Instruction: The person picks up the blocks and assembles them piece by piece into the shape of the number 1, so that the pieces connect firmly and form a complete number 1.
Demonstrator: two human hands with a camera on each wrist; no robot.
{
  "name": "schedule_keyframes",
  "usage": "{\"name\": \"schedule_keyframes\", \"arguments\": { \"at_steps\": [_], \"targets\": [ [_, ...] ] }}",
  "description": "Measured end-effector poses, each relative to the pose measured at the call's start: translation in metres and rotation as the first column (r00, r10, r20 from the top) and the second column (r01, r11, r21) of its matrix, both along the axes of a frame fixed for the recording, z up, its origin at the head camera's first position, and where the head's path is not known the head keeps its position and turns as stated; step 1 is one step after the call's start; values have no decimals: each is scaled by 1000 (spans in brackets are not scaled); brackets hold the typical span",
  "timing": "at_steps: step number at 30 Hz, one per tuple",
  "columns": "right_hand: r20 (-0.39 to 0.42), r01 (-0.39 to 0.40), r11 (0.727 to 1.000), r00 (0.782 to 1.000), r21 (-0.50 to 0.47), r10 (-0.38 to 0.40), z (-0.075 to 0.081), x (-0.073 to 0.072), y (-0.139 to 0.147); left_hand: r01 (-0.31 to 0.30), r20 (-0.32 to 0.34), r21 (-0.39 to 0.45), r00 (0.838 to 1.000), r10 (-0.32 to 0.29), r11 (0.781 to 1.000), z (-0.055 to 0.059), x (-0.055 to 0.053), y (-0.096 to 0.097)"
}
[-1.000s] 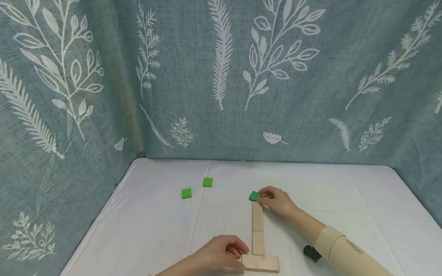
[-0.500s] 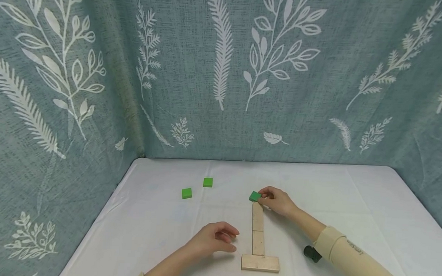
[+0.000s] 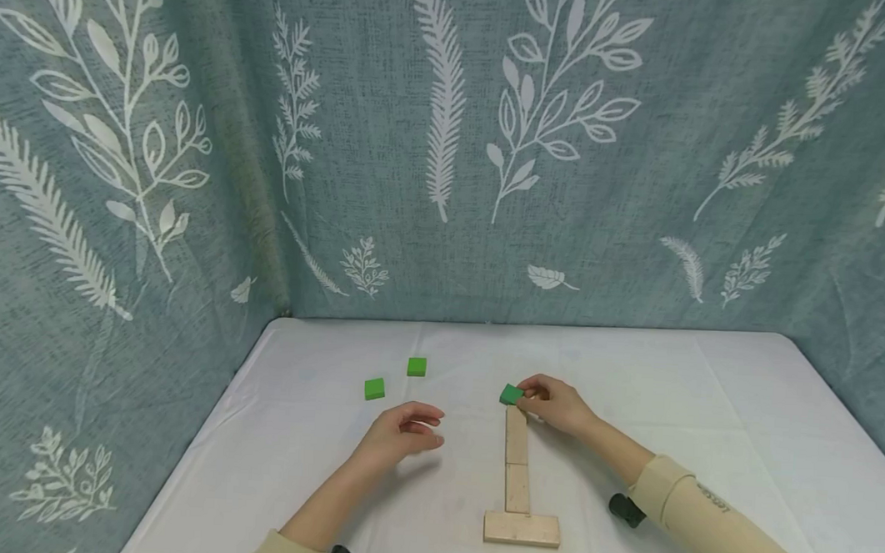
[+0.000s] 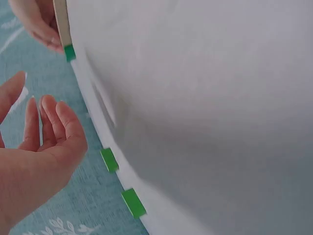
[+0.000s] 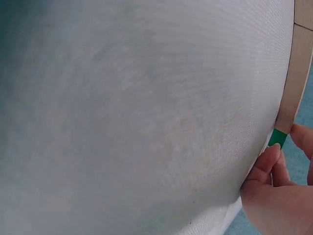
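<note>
At the far end of a row of two wooden blocks, my right hand (image 3: 558, 405) pinches a dark green square block (image 3: 510, 394) between thumb and fingers. The far wooden block (image 3: 516, 436) and near wooden block (image 3: 517, 489) lie end to end. A third wooden block (image 3: 522, 530) lies crosswise at their near end, forming an upside-down T. My left hand (image 3: 398, 431) hovers left of the row, holding nothing, its fingers loosely bent and thumb apart. Beyond it lie two bright green square blocks, one farther back (image 3: 417, 367) and one to its left (image 3: 374, 389).
A white cloth covers the table (image 3: 669, 389). Teal curtains (image 3: 389, 140) with white leaf prints hang behind and at both sides. Dark wrist cameras sit under both forearms, the right one (image 3: 626, 510) to the right of the wooden row.
My left hand has left the crosswise wooden block and moved away from me and leftward, toward the bright green blocks. The right hand stays on the dark green block.
</note>
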State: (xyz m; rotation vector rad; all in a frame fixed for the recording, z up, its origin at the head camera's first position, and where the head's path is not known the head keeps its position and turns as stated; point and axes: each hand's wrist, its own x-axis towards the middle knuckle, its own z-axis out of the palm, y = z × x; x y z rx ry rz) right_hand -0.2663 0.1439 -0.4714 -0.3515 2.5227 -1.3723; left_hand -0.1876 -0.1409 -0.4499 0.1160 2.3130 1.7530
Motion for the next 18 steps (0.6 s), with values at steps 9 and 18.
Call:
{"name": "schedule_keyframes", "arguments": {
  "at_steps": [9, 18],
  "targets": [
    [4, 8, 1000, 1000, 2, -8, 1, 0, 0, -111, -7, 24, 994, 111, 994, 4, -9, -9],
    [-4, 3, 1000, 1000, 0, -3, 1, 3, -1, -214, -10, 31, 977, 214, 976, 5, -18, -22]
  ]
}}
